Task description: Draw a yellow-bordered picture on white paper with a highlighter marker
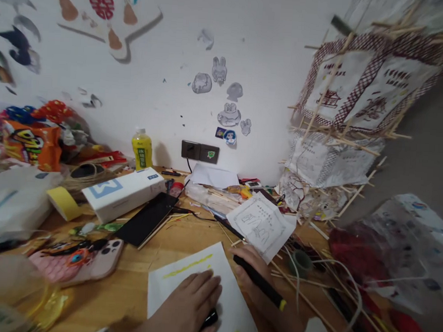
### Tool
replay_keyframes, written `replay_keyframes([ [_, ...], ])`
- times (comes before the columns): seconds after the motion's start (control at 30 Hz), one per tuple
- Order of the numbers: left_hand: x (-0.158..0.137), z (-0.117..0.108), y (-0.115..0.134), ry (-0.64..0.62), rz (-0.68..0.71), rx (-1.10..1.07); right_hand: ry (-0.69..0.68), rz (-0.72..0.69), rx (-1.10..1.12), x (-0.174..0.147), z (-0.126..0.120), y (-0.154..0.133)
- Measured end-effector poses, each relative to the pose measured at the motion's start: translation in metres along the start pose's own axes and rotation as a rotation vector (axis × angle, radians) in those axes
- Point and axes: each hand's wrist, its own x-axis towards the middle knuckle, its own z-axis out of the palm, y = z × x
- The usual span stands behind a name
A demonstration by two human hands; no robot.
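Note:
A sheet of white paper [183, 277] with yellow strokes near its top and bottom edges lies on the desk in front of me. My left hand [187, 305] rests on it, fingers stretched flat. Between the thumb and forefinger of that hand sticks out a glossy black piece, which looks like a marker cap [210, 318]; its rest is hidden. At the sheet's right edge, my right hand [250, 274] is closed around a black marker [259, 281] with a yellow end pointing towards me. I cannot make out its writing tip.
A drawn sheet [261, 224] lies beyond my right hand, among thin sticks and a white cord. A paper-and-stick lantern [348, 94] stands at the right. Leftward are a pink phone [81, 262], a black phone [149, 219], a white box [123, 192] and yellow tape [63, 203].

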Motion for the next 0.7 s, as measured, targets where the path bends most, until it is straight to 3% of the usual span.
replay_keyframes([
  [0.1, -0.006, 0.004, 0.000, -0.011, -0.022, -0.024, -0.083, 0.011, 0.007, 0.009, 0.006, 0.009],
  [0.23, -0.010, -0.006, 0.003, -0.033, -0.036, -0.029, -0.138, 0.222, 0.072, 0.016, 0.009, 0.007],
  [0.33, -0.007, -0.016, 0.007, -0.098, -0.059, -0.062, -0.151, 0.286, 0.052, 0.018, 0.005, -0.003],
  [0.7, -0.001, -0.023, 0.008, -0.195, -0.165, -0.254, -0.199, 0.263, -0.086, 0.012, 0.006, 0.001],
])
